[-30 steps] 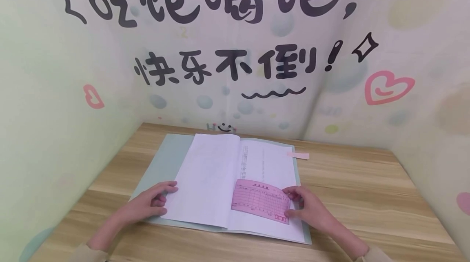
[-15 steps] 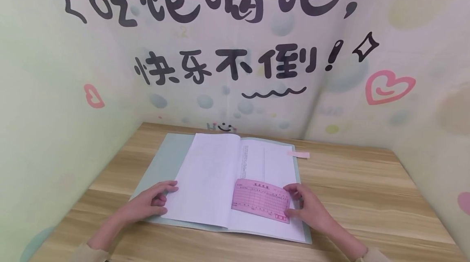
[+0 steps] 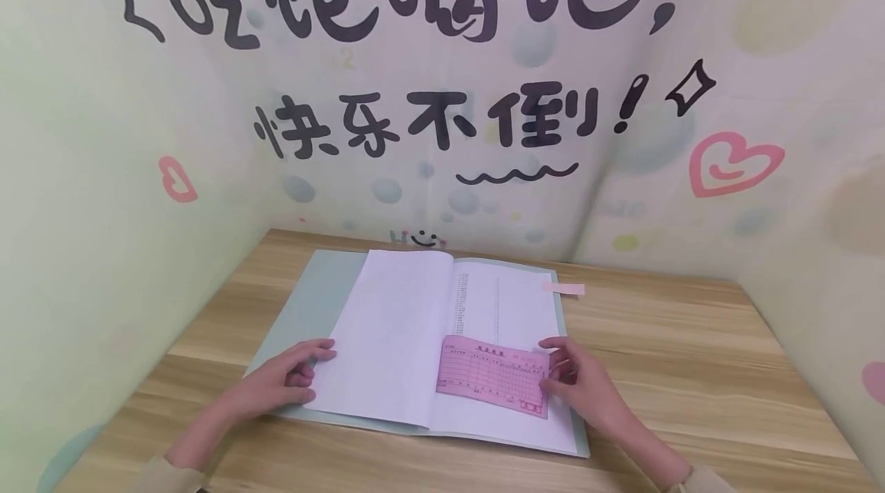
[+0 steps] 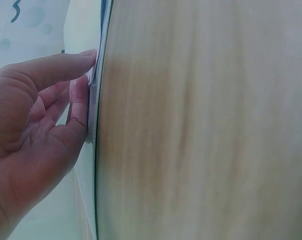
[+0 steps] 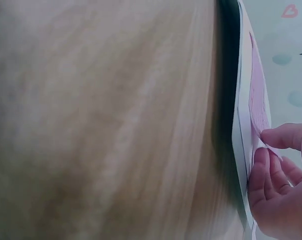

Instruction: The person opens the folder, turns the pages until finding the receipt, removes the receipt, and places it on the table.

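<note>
An open pale blue folder holds white pages, with a blank page turned to the left and a printed page on the right. On the lower part of the printed page lies a pink receipt slip with a ruled form. My right hand pinches the slip's right edge between thumb and fingers; in the right wrist view the thumb lies on the pink paper and that edge bends up. At the blank page's left edge my left hand rests, its thumb and fingertips touching the paper.
A pink tab sticks out from the printed page's upper right. The folder lies on a wood-grain table, backed by a wall with black lettering and pink hearts. Side walls flank the table.
My right hand has shifted slightly, drawing the slip's right end a little up and to the right. The left hand and folder look unmoved.
</note>
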Motion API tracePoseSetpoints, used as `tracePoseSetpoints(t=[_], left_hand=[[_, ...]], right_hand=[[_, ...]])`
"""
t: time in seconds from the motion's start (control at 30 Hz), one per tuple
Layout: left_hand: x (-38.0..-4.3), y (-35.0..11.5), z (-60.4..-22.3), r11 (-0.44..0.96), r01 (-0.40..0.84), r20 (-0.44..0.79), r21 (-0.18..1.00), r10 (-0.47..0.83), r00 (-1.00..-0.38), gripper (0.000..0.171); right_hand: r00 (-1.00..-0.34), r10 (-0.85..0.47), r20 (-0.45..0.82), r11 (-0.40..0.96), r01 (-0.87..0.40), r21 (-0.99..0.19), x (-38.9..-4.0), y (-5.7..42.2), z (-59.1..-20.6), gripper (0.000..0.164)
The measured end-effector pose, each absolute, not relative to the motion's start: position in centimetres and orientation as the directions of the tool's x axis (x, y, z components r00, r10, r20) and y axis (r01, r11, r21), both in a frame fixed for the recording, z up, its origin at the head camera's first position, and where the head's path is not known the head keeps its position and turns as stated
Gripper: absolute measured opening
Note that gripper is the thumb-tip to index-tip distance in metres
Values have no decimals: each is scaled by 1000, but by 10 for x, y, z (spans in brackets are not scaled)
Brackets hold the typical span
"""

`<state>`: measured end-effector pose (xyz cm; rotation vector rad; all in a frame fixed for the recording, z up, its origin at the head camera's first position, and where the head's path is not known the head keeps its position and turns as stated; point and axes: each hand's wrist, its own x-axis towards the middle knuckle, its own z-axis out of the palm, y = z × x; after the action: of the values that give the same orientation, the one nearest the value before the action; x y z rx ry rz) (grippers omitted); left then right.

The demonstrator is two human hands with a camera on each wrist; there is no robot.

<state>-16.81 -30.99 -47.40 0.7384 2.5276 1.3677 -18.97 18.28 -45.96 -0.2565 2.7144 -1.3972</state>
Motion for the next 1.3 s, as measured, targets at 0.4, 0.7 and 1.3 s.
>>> tracePoseSetpoints(t=[0.4,0.7,1.3], left_hand=[[-169,-310,-471,453,348,81,821,511,-856,54],[-169,-310,-474,452,356,88,818,513,-854,52],[-167,-310,-473,457,339,72,822,508,-858,52]], right_hand=[[-984,-177,6,494,-95,-864,-193,189,-456,42],[-983,-183,-1,482,-89,-872,-196,192,-455,33],[-989,-143,-26,494,-48,-868,-200,207,-452,36]])
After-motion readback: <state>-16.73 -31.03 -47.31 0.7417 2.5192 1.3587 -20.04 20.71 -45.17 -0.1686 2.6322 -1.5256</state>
